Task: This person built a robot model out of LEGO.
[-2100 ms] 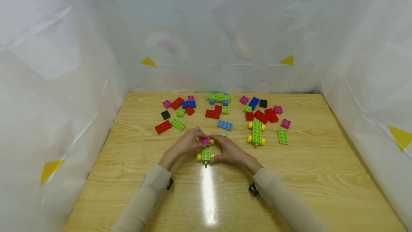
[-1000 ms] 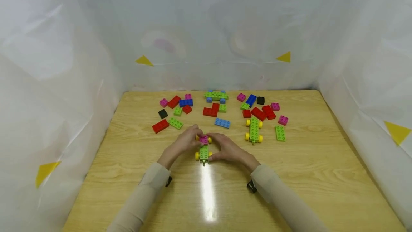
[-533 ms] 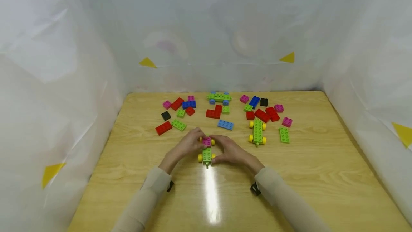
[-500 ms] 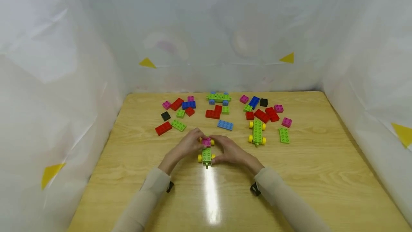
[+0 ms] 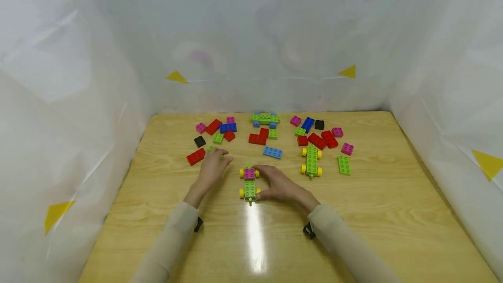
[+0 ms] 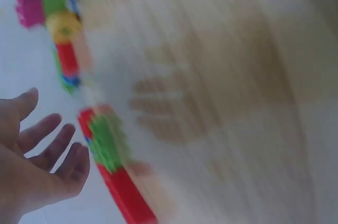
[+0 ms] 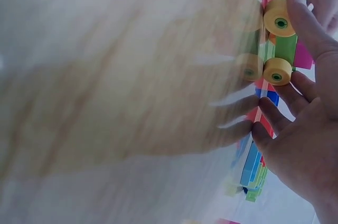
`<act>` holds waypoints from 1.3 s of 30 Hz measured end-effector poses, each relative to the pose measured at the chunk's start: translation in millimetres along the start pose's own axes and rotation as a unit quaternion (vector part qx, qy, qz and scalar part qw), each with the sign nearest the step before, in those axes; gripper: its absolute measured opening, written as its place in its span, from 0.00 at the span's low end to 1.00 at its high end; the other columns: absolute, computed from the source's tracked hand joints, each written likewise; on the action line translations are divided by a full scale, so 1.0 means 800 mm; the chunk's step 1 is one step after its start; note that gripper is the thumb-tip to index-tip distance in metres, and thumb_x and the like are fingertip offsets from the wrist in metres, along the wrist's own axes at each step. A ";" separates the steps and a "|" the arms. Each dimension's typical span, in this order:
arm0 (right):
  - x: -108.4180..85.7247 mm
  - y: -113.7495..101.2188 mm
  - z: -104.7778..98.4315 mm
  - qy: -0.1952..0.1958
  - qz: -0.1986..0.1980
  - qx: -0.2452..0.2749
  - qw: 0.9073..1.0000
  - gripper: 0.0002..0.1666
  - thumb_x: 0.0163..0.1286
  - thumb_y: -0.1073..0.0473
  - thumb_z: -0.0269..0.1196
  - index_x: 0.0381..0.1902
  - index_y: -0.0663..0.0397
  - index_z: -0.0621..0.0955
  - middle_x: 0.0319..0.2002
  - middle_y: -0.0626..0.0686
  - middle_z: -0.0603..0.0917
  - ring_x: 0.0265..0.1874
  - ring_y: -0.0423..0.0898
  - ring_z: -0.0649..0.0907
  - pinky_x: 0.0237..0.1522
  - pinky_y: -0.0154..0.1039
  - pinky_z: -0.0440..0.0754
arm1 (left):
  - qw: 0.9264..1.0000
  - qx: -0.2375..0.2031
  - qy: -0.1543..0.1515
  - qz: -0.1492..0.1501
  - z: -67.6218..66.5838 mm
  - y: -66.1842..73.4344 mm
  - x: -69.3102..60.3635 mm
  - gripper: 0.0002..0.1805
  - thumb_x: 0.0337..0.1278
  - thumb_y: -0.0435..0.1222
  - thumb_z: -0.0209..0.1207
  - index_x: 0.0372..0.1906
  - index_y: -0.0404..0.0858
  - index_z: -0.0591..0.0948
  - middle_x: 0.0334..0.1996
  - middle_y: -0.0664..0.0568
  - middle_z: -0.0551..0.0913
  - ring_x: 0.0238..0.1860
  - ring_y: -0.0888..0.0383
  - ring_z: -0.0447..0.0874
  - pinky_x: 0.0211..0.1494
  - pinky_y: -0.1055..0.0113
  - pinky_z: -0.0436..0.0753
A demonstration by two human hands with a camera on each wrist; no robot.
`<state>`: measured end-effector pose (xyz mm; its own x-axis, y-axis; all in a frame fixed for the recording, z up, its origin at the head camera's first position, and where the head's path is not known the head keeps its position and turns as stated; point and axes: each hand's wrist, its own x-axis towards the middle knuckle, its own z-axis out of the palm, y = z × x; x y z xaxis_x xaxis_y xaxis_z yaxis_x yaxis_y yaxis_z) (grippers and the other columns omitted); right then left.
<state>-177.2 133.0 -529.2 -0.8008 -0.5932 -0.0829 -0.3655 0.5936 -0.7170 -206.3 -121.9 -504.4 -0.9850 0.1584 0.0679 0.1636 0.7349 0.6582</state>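
Observation:
My right hand (image 5: pixel 280 184) holds a toy car base (image 5: pixel 249 190), green with yellow wheels, at the middle of the table. Its thumb lies by the near wheel and its index finger reaches the far end. A pink square brick (image 5: pixel 249 174) is seated on the far half of that base. Off to the left, my left hand (image 5: pixel 212 167) hovers with loosely bent fingers and holds nothing. Beneath and beyond it, mostly hidden in the head view, lies a green brick (image 6: pixel 108 142); beside that is a long red brick (image 5: pixel 196 157).
A second yellow-wheeled base (image 5: pixel 312 160) stands to the right, near a flat green brick (image 5: pixel 344 165). At the back sits a blue-wheeled base (image 5: pixel 265 119). A light blue brick (image 5: pixel 273 152) and several red, pink, blue and black bricks lie across the table's far half.
My left hand has let go of the pink brick and moved left, away from the car base. The pink brick stays on the base, and my right hand keeps its hold.

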 end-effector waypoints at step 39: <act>0.001 0.000 -0.002 -0.007 0.009 -0.007 1.000 0.58 0.50 0.36 0.73 0.74 0.40 0.59 0.72 0.47 0.62 0.71 0.48 0.60 0.69 0.50 0.57 | 0.982 0.177 0.042 -0.048 -0.006 -0.034 0.026 0.33 0.53 0.47 0.68 0.58 0.29 0.74 0.54 0.32 0.72 0.64 0.33 0.58 0.67 0.39 0.55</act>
<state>-178.7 133.0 -527.9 -0.8004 -0.5901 -0.1058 -0.3579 0.6119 -0.7054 -231.5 -142.3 -517.3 -0.9954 0.0343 0.0895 0.0648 0.9291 0.3642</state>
